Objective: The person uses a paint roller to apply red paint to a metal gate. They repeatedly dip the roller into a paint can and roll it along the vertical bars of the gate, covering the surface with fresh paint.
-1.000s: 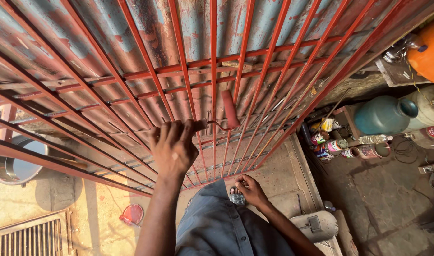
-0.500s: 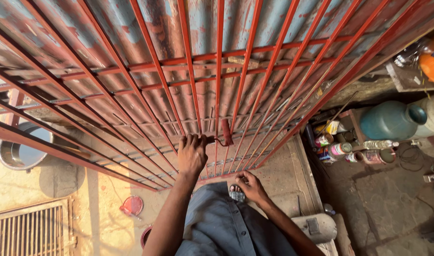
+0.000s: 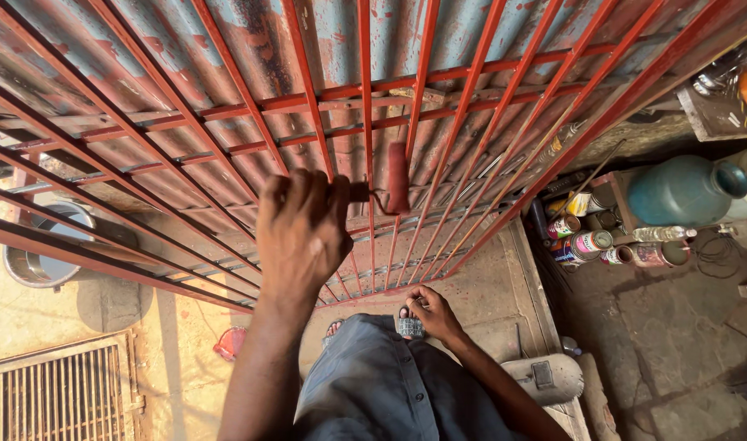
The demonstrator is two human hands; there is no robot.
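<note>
Left hand (image 3: 302, 229) clenched on small paint roller (image 3: 396, 177) against red grille (image 3: 488, 122); right hand (image 3: 429, 312) gripping small tin (image 3: 409, 327). Most bars coated; remainder unclear.

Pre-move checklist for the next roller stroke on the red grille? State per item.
1. Left hand grips the roller handle: ok.
2. Paint roller against a grille bar: ok.
3. Paint load on the roller: cannot tell.
4. Right hand holds a small can at the lap: ok.
5. Paint left in that can: cannot tell.
6. Bars above free of obstruction: ok.
</note>
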